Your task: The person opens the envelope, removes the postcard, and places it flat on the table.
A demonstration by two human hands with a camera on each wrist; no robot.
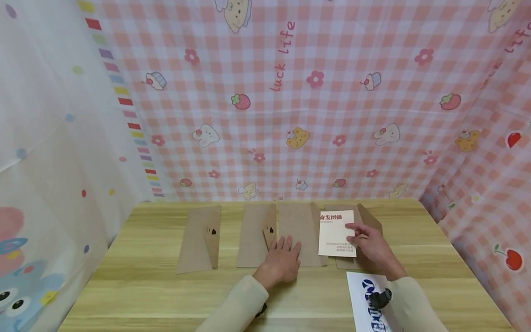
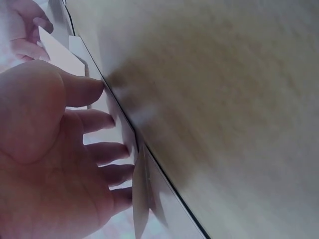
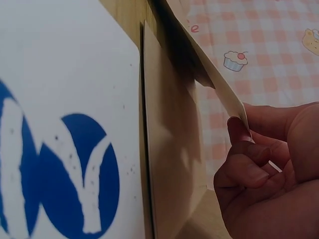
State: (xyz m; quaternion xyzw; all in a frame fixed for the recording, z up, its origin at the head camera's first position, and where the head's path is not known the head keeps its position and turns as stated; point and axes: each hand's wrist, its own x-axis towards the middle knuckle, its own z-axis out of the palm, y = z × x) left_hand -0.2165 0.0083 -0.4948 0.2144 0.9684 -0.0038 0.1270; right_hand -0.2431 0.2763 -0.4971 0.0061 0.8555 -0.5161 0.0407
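My right hand (image 1: 373, 244) pinches a cream card (image 1: 333, 233) with red and grey printed characters by its right edge, thumb against fingers. The card is raised over the rightmost brown paper envelope (image 1: 367, 220) and covers part of it. In the right wrist view the card (image 3: 219, 84) is seen edge-on between thumb and fingers. My left hand (image 1: 282, 262) rests with fingers extended on the lower left part of the neighbouring envelope (image 1: 296, 223). In the left wrist view its fingertips (image 2: 119, 152) touch the paper, and that hand holds nothing.
Two more brown envelopes, one at far left (image 1: 192, 242) and one beside it (image 1: 250, 237), lie with flaps partly lifted. A white sheet with blue print (image 1: 358, 295) lies beneath my right forearm. A checked cloth (image 1: 265, 161) hangs behind the wooden table (image 1: 145, 258).
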